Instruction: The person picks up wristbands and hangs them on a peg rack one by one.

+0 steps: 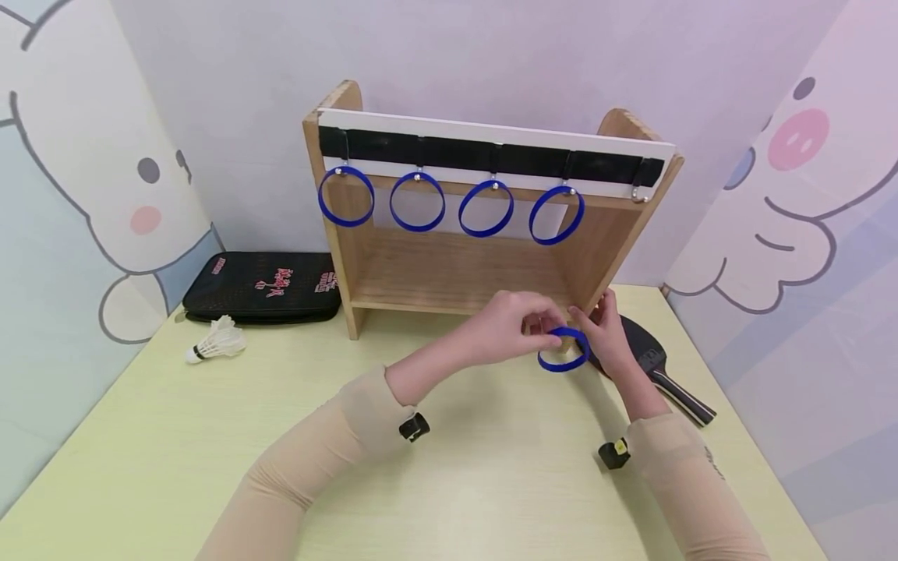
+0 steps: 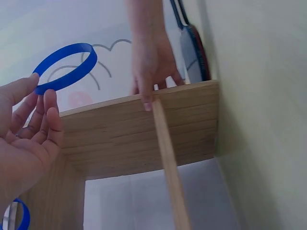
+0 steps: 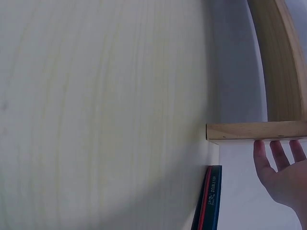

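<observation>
My left hand pinches a blue ring between thumb and fingertips, in front of the lower right of a wooden shelf. In the left wrist view, the ring is tilted and its middle is open. My right hand grips the shelf's right side panel low down. The right wrist view shows its fingers against the panel's outer face; its thumb is hidden there. Several more blue rings hang from hooks along the shelf's front board. The rightmost hook carries no ring.
A table tennis bat lies on the table right of the shelf, close to my right hand. Left of the shelf are a black zipped case and a white shuttlecock. Walls with cartoon figures enclose the table's back and sides.
</observation>
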### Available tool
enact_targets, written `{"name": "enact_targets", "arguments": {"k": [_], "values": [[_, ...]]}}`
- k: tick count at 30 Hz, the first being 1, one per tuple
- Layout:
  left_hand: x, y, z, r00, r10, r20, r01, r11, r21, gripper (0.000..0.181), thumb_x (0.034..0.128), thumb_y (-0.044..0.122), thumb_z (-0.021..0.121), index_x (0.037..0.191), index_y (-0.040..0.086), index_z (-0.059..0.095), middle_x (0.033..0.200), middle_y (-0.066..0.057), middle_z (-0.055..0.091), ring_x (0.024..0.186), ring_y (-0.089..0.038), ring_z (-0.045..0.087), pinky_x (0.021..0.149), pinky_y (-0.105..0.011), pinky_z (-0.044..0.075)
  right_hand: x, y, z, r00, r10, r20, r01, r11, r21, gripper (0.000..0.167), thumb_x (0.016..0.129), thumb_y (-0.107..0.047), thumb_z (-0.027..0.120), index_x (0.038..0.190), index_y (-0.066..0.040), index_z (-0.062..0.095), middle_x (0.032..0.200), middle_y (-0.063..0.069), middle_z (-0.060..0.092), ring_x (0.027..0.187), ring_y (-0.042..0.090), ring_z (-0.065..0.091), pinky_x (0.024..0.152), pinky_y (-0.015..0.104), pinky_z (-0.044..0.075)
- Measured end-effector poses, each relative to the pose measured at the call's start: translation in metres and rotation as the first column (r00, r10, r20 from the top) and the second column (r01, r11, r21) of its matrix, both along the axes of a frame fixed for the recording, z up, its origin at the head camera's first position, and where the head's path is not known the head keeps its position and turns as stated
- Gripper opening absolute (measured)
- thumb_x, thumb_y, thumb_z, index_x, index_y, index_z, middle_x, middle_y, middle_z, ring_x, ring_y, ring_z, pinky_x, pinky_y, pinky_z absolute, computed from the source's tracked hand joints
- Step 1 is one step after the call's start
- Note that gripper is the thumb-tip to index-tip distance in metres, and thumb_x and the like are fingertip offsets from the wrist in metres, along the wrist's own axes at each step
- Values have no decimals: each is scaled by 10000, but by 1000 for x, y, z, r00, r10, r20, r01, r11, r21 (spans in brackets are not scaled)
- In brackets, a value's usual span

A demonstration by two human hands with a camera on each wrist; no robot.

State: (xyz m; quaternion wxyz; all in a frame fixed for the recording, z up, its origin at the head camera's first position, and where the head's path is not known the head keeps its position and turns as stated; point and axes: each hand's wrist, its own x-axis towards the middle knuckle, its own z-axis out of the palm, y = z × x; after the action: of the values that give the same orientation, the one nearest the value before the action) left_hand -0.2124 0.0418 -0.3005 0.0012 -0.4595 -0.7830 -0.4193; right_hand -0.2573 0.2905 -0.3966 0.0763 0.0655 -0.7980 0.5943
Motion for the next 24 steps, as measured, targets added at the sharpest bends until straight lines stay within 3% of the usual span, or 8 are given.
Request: {"name": "enact_targets", "arguments": {"k": [9, 16, 20, 24], "values": [[1, -2, 26, 994, 90, 55, -100, 973, 207, 172, 854, 166, 703, 992, 79, 650, 835, 8, 620, 723, -85, 548, 634, -194, 485, -11, 8, -15, 999, -51, -12, 51, 998, 25, 600, 920, -266, 614, 1395, -202, 253, 1417, 148, 377, 1212, 258, 446, 878, 265, 445], [2, 2, 40, 982, 88, 168, -144, 922, 360, 194, 862, 148, 693, 1009, 48, 618, 873, -44, 637, 756, -103, 597, 684, -217, 522, -1, -2, -3, 995, -19, -101, 17, 1000, -19, 512, 919, -126, 608, 1356, -147, 342, 1310, 97, 458, 1099, 50, 495, 866, 137, 428], [1, 7, 45, 977, 97, 192, -171, 892, 418, 208, 866, 154, 687, 1022, 45, 605, 900, -63, 646, 773, -104, 617, 709, -209, 528, 1, -3, 2, 996, -20, -85, 22, 1000, 22, 606, 934, -147, 588, 1432, -219, 252, 1405, 127, 380, 1198, 146, 464, 910, 186, 438], [0, 13, 49, 972, 91, 216, -190, 845, 500, 215, 871, 113, 673, 1048, 20, 592, 931, -99, 655, 791, -116, 644, 734, -208, 536, -3, 1, -2, 999, -15, -29, 16, 1000, 26, 659, 942, -177, 578, 1458, -254, 175, 1476, 162, 283, 1297, 334, 377, 1028, 424, 405]]}}
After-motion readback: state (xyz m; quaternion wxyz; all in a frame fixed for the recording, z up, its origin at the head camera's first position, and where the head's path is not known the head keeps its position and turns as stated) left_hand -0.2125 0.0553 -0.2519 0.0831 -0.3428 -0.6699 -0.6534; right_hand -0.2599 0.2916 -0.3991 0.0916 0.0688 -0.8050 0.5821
